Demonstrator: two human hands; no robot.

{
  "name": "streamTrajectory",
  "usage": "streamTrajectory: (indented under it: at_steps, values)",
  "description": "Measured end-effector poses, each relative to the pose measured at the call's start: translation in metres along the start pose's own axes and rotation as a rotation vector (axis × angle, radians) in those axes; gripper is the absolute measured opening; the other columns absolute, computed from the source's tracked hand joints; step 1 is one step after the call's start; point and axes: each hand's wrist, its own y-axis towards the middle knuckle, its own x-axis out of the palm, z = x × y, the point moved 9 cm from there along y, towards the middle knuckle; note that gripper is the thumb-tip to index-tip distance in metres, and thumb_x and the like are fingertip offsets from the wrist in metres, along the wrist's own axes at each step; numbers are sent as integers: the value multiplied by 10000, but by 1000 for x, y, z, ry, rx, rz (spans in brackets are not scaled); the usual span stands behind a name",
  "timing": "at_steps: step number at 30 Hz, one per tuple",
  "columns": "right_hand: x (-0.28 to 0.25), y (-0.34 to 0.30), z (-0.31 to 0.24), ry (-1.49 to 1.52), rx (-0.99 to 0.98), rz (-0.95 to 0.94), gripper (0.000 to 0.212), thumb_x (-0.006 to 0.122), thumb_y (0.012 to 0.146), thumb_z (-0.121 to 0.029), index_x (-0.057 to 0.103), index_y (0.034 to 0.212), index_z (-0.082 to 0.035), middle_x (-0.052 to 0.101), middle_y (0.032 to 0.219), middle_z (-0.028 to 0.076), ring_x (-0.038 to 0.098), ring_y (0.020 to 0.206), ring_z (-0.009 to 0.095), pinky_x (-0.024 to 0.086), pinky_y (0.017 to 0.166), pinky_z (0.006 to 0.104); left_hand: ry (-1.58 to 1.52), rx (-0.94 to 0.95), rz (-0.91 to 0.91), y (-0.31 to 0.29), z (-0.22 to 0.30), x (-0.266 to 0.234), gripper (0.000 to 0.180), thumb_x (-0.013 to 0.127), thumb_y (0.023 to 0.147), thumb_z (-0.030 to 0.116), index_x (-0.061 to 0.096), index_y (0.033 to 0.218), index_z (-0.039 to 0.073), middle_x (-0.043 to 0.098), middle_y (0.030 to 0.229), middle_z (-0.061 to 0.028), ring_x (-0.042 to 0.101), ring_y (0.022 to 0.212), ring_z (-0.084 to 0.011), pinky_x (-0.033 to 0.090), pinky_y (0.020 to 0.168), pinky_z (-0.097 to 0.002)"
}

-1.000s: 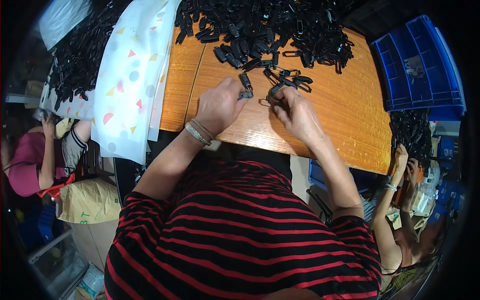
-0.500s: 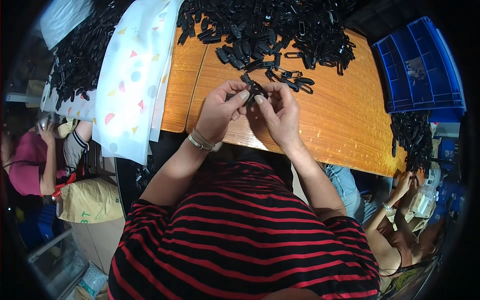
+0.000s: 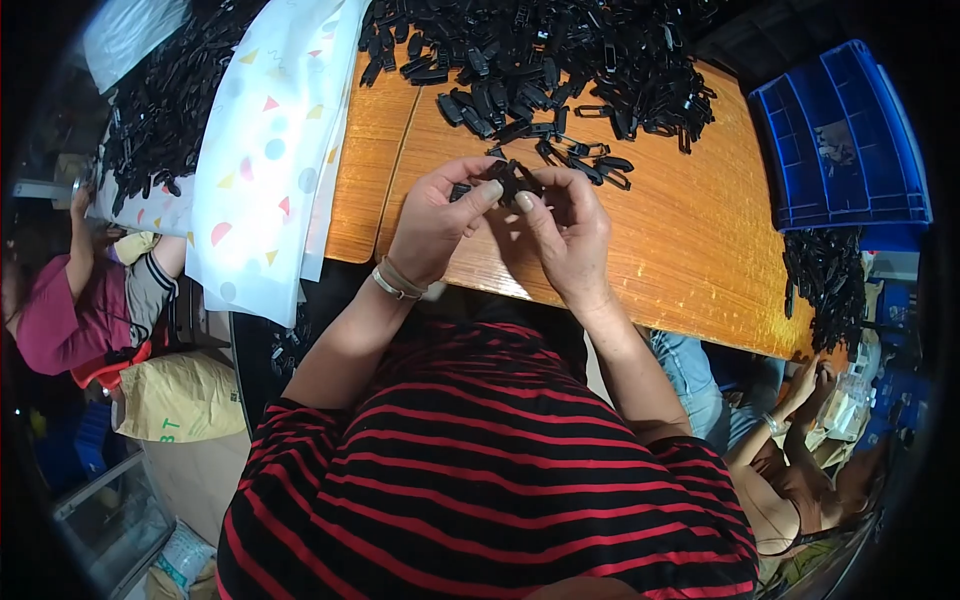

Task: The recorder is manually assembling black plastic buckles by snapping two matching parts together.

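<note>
Above the near edge of the wooden table, both my hands are closed on small black plastic clips. My left hand pinches from the left with thumb and fingers, and another dark piece shows against its palm. From the right, my right hand presses its thumb and forefinger on the same pieces. Fingers partly cover the clips, so how they fit together cannot be made out. Just beyond my hands lie several loose black clips, at the front of a large heap of the same parts.
A white patterned plastic sheet hangs over the table's left side, with more black parts past it. At the right stands a blue crate, with another black heap below. Other people sit at left and right.
My hands stay nearly in place while the fingers shift and turn the black clips. At the left, the other person's arm has moved up toward the table.
</note>
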Motion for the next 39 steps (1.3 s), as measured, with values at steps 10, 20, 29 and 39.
streamTrajectory:
  at_steps: [10, 20, 29, 39]
  values:
    - [3, -2, -1, -107, -89, 21, 213, 624, 902, -3, 541, 1097, 25, 605, 916, 68, 631, 730, 105, 544, 620, 224, 130, 99, 49, -3, 12, 1, 243, 610, 912, 67, 627, 1150, 20, 585, 804, 39, 389, 567, 7, 294, 486, -136]
    - [6, -6, -17, -298, -200, 56, 209, 715, 823, -23, 608, 999, 13, 599, 904, 91, 636, 697, 138, 525, 595, 247, 341, 206, 76, -16, 18, 9, 283, 596, 919, 67, 622, 1197, 20, 603, 826, 40, 409, 593, 13, 320, 498, -138]
    - [15, -15, -26, -399, -220, 112, 490, 775, 777, -117, 527, 1190, -28, 591, 959, 117, 625, 762, 205, 510, 653, 297, 141, 136, 24, -21, 12, 13, 267, 463, 1018, 229, 600, 1088, 10, 645, 882, -12, 437, 613, 2, 340, 520, -147]
    - [80, -28, -15, -263, 37, -237, 435, 727, 811, -124, 513, 1178, -32, 633, 830, 150, 647, 706, 296, 504, 623, 357, 193, 158, -51, -48, 30, -16, 368, 391, 1025, 333, 576, 898, 42, 588, 770, -6, 448, 553, -46, 310, 468, -171]
